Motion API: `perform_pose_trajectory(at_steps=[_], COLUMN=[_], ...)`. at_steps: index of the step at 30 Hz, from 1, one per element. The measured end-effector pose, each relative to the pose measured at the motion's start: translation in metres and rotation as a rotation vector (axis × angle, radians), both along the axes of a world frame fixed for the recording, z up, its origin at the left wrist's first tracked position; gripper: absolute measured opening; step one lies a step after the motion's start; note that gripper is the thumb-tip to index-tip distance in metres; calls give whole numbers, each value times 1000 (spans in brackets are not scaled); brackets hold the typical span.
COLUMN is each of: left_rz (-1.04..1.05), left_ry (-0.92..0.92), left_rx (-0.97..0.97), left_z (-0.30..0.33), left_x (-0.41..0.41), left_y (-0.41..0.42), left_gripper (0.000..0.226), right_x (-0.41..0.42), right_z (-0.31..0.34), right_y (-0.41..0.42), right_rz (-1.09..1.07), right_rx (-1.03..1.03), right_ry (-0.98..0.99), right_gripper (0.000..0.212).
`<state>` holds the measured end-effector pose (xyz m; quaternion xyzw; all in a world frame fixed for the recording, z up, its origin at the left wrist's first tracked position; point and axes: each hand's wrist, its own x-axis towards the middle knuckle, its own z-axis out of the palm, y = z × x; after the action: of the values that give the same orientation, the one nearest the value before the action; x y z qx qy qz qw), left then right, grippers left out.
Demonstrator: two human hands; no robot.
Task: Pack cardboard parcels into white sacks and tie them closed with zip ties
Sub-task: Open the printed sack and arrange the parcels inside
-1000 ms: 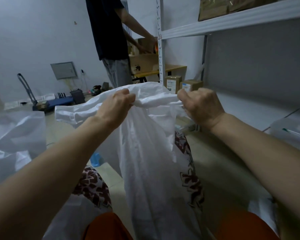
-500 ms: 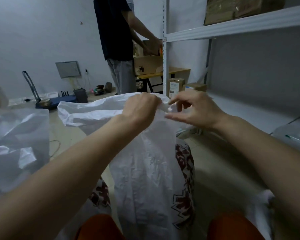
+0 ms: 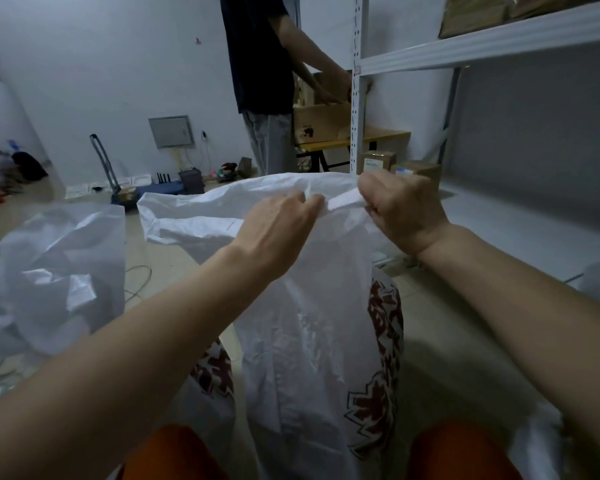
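standing upright between the knees, the white sack point(image 3: 312, 341) is held by its gathered top edge. the left hand point(image 3: 274, 233) is closed on the sack's rim, the right hand point(image 3: 400, 209) pinched shut on it just beside.

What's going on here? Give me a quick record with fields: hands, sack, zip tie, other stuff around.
left hand: gripping the sack's top edge
right hand: pinching the same edge, close by
white sack: held upright between the knees
zip tie: none visible
second sack: crumpled, on the left
small boxes: on the shelf behind
other person: standing at a carton
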<state>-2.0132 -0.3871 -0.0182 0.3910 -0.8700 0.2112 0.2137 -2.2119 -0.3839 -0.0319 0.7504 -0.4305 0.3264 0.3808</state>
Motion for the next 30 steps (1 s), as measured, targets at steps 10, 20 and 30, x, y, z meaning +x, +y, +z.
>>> perform_pose_trajectory(at_steps=[10,20,30], left_rz=[60,-120,44], left_ry=[153,-39,35], left_rx=[754,-23,335], left_z=[59,21,18], left_x=[-26,-28,5], left_y=[-3,-3,-8], left_gripper=[31,16,26], right_x=[-19,-15,-26], right_z=[-6,18,-11], right_y=[-6,2,-2], right_rz=[46,8,82], right_rx=[-108,529,82], right_ry=[194,-178,153], right_gripper=[22,25,14])
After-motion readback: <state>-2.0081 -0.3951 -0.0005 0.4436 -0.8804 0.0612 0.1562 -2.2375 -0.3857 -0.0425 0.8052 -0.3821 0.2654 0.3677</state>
